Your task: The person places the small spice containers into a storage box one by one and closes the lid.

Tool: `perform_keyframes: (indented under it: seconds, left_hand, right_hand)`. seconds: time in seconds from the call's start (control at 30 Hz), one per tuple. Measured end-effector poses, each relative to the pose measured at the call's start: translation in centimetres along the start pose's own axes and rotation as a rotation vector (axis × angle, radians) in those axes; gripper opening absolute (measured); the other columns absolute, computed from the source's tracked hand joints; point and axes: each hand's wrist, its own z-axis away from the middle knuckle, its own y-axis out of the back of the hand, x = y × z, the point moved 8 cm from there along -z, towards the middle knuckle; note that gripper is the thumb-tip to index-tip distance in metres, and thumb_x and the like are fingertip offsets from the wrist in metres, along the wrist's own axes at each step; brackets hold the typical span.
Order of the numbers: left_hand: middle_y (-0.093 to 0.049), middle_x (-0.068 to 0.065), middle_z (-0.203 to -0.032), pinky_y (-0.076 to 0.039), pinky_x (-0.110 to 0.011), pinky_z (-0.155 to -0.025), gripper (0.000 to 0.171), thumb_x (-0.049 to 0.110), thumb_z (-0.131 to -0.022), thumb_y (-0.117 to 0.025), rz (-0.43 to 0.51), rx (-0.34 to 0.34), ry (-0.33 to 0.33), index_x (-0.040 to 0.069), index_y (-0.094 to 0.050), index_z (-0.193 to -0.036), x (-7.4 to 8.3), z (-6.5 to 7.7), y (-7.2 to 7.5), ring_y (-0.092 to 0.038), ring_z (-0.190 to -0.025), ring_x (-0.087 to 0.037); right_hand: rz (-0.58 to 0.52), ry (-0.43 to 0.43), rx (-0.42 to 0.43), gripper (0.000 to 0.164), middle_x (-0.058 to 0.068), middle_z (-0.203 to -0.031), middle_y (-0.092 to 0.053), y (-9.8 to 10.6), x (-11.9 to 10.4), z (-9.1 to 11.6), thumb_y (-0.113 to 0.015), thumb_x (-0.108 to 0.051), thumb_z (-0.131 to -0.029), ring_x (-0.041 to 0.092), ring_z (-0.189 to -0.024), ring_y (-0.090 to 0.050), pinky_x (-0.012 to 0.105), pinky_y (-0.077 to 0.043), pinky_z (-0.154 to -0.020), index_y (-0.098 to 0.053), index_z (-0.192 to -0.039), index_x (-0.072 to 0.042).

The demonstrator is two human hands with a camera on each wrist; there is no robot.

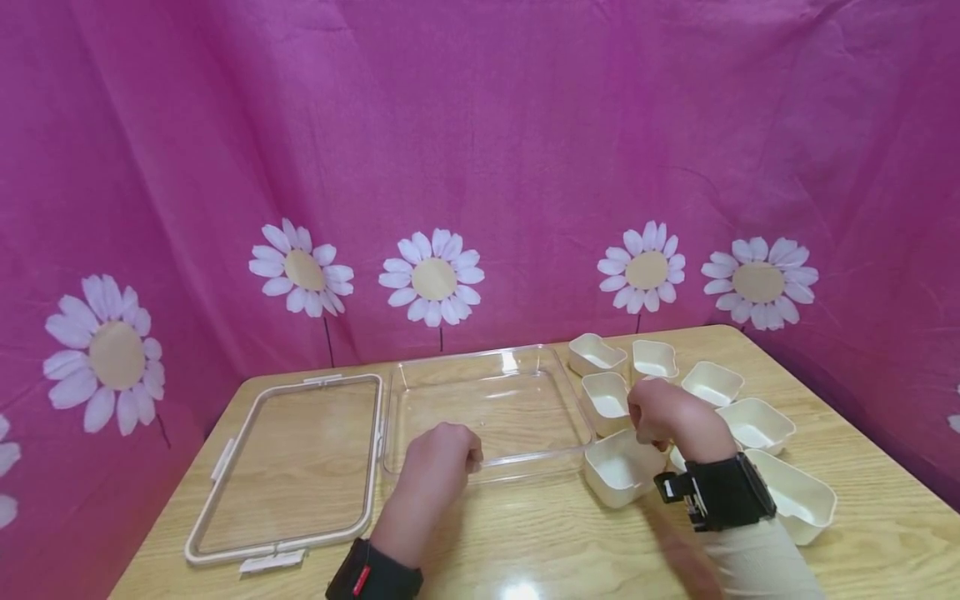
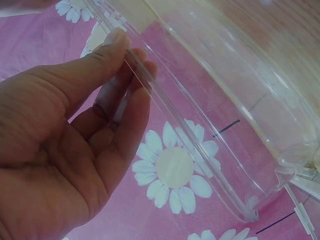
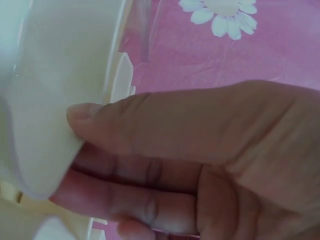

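My left hand (image 1: 441, 457) is at the near side of a clear plastic box (image 1: 517, 417). In the left wrist view its thumb and fingertips pinch the box's rim (image 2: 165, 110). Over on the right, my right hand (image 1: 678, 417) holds a cream container (image 1: 618, 467) by its edge. The right wrist view shows the thumb on the inner face of that container's wall (image 3: 55, 100) and fingers behind it. This container stands beside the box's near right corner.
More cream containers, such as a notched one (image 1: 596, 354) and a long one (image 1: 798, 500), stand around my right hand. A clear lid with a pale rim (image 1: 375, 433) lies left of the box. Behind the wooden table (image 1: 525, 533) hangs a pink flowered cloth (image 1: 525, 150).
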Motion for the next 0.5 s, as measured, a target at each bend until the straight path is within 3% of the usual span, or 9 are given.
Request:
perform_keyframes:
  seconds: [0.17, 0.37, 0.5]
  left_hand:
    - [-0.068, 0.008, -0.075, -0.049, -0.026, -0.062, 0.025, -0.009, -0.078, -0.075, -0.001, 0.012, -0.001, 0.015, -0.074, -0.074, -0.2, 0.0, 0.1, -0.058, -0.069, -0.008]
    - [-0.062, 0.007, -0.07, -0.045, -0.024, -0.058, 0.028, -0.014, -0.076, -0.071, -0.042, -0.003, -0.015, 0.013, -0.071, -0.07, 0.2, 0.0, 0.0, -0.051, -0.064, -0.008]
    - [-0.071, 0.005, -0.078, -0.051, -0.026, -0.063, 0.016, -0.003, -0.079, -0.08, -0.079, -0.017, -0.014, 0.013, -0.077, -0.079, 0.4, -0.1, -0.1, -0.062, -0.07, -0.01]
  right_hand:
    - [0.051, 0.051, -0.012, 0.02, 0.005, -0.068, -0.055, -0.2, -0.1, -0.3, -0.063, 0.014, -0.07, 0.016, -0.052, -0.052, 0.025, -0.043, -0.049, -0.063, -0.073, -0.005]
    - [0.119, 0.137, 0.006, 0.02, 0.004, -0.07, -0.058, 0.6, -0.5, -0.1, -0.065, 0.012, -0.072, 0.016, -0.058, -0.051, 0.026, -0.043, -0.053, -0.069, -0.077, -0.006]
    - [0.132, 0.184, 0.047, 0.017, 0.001, -0.069, -0.058, 1.8, -0.9, 0.7, -0.067, 0.009, -0.073, 0.017, -0.062, -0.051, 0.029, -0.045, -0.055, -0.069, -0.077, -0.007]
